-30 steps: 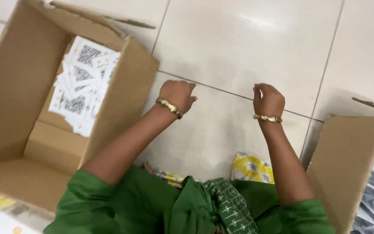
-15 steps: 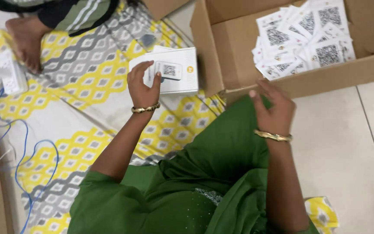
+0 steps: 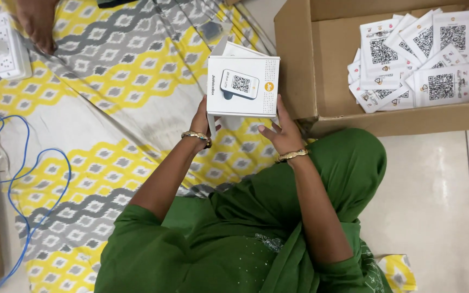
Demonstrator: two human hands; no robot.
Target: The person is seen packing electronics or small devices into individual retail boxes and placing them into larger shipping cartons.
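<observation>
A small white product box (image 3: pixel 243 86) with a device picture on its lid is held up between both my hands over the patterned mat. My left hand (image 3: pixel 202 122) grips its lower left edge from underneath. My right hand (image 3: pixel 279 130) supports the lower right edge, fingers spread against the box. Both wrists wear gold bangles. My green clothing fills the lower middle of the view.
An open cardboard carton (image 3: pixel 299 65) at the upper right holds several white printed cards (image 3: pixel 413 59). A yellow, grey and white mat (image 3: pixel 109 108) covers the floor. A white power strip (image 3: pixel 7 46) and blue cable (image 3: pixel 39 179) lie at left, by another person's foot (image 3: pixel 36 21).
The view swung from the tiled floor and cartons to the mat. My left hand took the white box off the mat, and both hands now hold it raised.
</observation>
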